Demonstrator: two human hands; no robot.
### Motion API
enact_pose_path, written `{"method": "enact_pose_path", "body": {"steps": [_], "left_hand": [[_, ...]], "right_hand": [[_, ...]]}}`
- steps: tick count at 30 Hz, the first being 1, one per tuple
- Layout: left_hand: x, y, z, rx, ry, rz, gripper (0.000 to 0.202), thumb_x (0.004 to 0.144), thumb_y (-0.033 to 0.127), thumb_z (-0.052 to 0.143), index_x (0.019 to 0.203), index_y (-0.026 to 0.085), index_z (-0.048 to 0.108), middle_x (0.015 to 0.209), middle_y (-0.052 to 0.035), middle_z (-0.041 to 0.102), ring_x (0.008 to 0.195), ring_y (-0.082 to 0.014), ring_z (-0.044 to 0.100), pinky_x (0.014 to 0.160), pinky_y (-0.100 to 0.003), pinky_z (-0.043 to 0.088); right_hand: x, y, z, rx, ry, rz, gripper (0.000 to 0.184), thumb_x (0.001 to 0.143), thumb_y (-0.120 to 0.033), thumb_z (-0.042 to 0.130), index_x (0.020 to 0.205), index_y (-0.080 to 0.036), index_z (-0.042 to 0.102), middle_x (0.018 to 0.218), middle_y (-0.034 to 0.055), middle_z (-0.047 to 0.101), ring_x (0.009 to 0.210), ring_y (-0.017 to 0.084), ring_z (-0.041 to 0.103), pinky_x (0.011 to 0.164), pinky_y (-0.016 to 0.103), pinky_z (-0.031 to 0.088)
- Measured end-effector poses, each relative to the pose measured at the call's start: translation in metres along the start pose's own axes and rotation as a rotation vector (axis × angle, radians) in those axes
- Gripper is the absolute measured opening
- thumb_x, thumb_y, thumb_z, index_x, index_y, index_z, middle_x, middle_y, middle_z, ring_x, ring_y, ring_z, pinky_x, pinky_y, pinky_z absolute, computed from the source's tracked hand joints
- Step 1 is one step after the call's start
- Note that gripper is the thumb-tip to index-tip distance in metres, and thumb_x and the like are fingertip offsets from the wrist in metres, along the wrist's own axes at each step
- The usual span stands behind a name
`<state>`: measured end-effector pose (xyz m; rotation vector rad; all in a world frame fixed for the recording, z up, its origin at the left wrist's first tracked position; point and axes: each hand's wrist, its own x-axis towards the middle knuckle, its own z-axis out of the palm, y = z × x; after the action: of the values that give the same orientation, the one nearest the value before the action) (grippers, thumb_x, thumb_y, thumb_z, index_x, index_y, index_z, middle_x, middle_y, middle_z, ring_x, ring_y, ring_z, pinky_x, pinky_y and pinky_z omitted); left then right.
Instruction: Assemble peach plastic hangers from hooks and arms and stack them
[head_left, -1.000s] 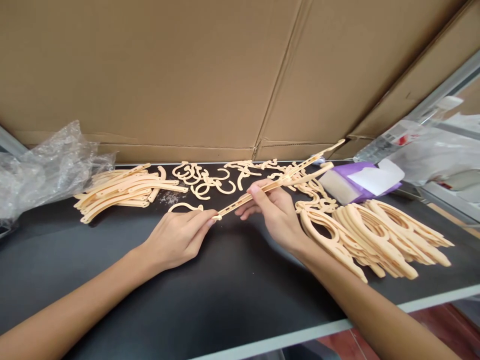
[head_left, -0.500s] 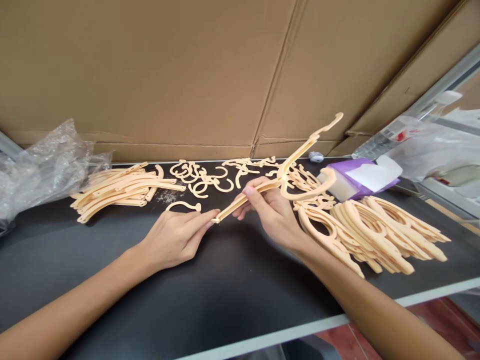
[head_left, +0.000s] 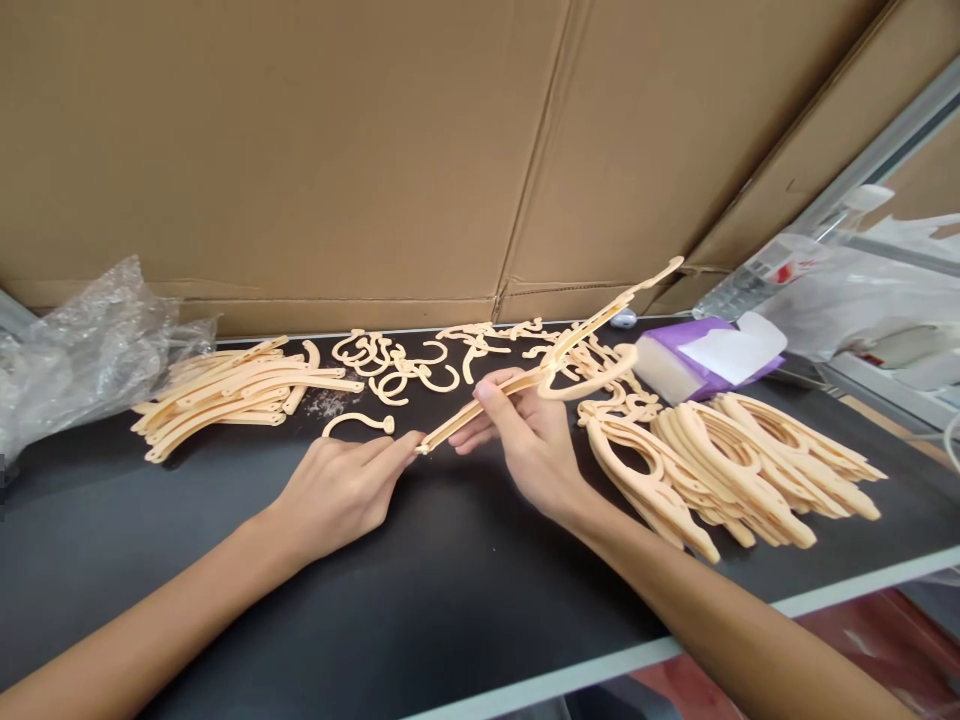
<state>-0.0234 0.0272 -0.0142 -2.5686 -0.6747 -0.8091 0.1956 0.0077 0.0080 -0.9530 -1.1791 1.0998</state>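
Note:
A cream plastic folding clothes hanger [head_left: 592, 328] is held above the black table, its hook curving out to the right and one arm reaching up and away. My right hand [head_left: 529, 435] is closed around the nearer arm, thumb on top. At that arm's lower left end, my left hand [head_left: 341, 485] pinches the tip between thumb and fingers; whatever small part sits there is mostly hidden. Just behind my left hand lies a loose hook [head_left: 360, 420]. To the right of my right hand, folded hangers [head_left: 720, 470] lie stacked in rows.
Long hanger arms [head_left: 232, 390] are piled at the left beside crumpled clear plastic [head_left: 97, 340]. Loose hooks [head_left: 390, 365] and small end pieces [head_left: 487, 335] lie along the back, before a cardboard wall [head_left: 300, 150]. A purple tissue pack [head_left: 705, 355] and plastic bottle [head_left: 757, 270] stand at right.
The hanger's far arm and hook have dropped lower and now look more in line with the near arm. Both hands keep their hold. The whole view has shifted slightly.

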Motion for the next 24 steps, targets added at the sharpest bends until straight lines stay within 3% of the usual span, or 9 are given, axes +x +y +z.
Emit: {"method": "enact_pose_path", "body": {"steps": [7,19,24], "left_hand": [[0.0034,0.0031,-0.0036,0.034,0.022,0.026,0.016,0.101,0.012,0.047,0.098,0.013,0.063,0.067,0.0004,0.069,0.047,-0.0132,0.059,0.044,-0.029,0.038],[0.0058,0.0049,-0.0093,0.135,-0.047,0.035,0.025,0.1,0.01,0.043,0.087,0.016,0.063,0.058,0.0032,0.057,0.045,-0.0141,0.054,0.044,-0.03,0.035],[0.0096,0.0083,-0.0093,0.157,-0.017,0.038,0.025,0.099,0.008,0.045,0.083,0.015,0.063,0.057,0.003,0.056,0.044,-0.0137,0.052,0.044,-0.03,0.034]], "right_hand": [[-0.0022,-0.0031,0.0047,0.013,0.06,0.019,0.039,0.087,-0.056,0.069,0.091,-0.019,0.057,0.06,-0.0025,0.067,0.054,0.019,0.073,0.052,0.029,0.064],[0.0008,-0.0041,0.0063,0.024,0.057,0.08,0.035,0.086,-0.051,0.068,0.09,-0.018,0.056,0.057,-0.0023,0.067,0.052,0.02,0.073,0.05,0.029,0.063],[0.0004,-0.0032,0.0069,0.042,0.084,0.106,0.032,0.085,-0.049,0.068,0.087,-0.019,0.056,0.057,-0.0024,0.066,0.052,0.02,0.073,0.047,0.028,0.062]]}}
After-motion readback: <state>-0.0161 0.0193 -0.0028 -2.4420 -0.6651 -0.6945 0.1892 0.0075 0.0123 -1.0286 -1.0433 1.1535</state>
